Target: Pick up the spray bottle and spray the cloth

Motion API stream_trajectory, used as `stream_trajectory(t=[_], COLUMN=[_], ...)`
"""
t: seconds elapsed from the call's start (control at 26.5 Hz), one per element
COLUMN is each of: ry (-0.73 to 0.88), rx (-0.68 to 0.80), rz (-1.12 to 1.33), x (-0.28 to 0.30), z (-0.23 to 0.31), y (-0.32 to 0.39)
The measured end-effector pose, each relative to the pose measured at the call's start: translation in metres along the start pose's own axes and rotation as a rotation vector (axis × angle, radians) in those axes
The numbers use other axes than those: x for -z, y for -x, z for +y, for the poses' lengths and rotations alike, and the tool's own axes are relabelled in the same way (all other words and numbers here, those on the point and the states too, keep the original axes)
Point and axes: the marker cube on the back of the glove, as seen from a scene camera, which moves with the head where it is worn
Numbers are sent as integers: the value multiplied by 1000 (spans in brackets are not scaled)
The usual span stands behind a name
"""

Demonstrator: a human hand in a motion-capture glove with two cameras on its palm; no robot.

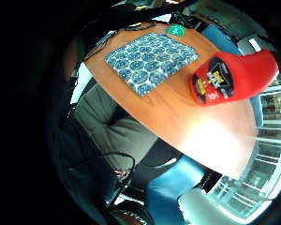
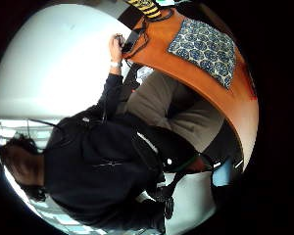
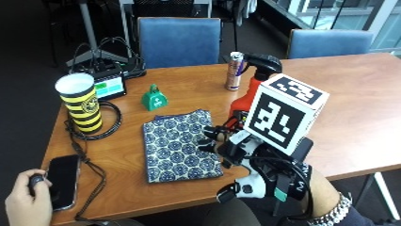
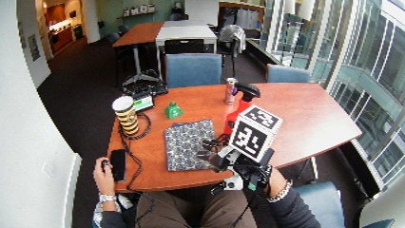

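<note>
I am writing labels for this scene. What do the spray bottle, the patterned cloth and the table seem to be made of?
The spray bottle looks like glossy red plastic with a black plastic trigger head; its smooth body shines. The cloth seems woven fabric, matte, with a printed blue and white pattern and stitched-looking edges. The table looks like wood or wood-look laminate, smooth and slightly shiny; which one I cannot tell.

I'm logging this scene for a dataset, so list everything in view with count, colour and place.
spray bottle: 1, red with black head, on table right of cloth
cloth: 1, blue patterned, flat on table
can: 1, silver, behind the bottle
bell: 1, green, behind the cloth
cup: 1, yellow-black striped, table's left side
phone: 1, black, near left edge
table: 1, brown wood
chairs: 2, blue, far side
right hand: gloved, above the cloth's right edge, fingers relaxed, holding nothing
left hand: bare, beside the phone
</note>
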Motion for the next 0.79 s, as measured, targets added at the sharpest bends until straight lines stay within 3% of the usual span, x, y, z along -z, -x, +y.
stream_trajectory(t=[0.49,0.79], ry=[-504,-595], rx=[-300,-549], rz=[99,138], x=[97,109], z=[-10,-8], y=[-106,-160])
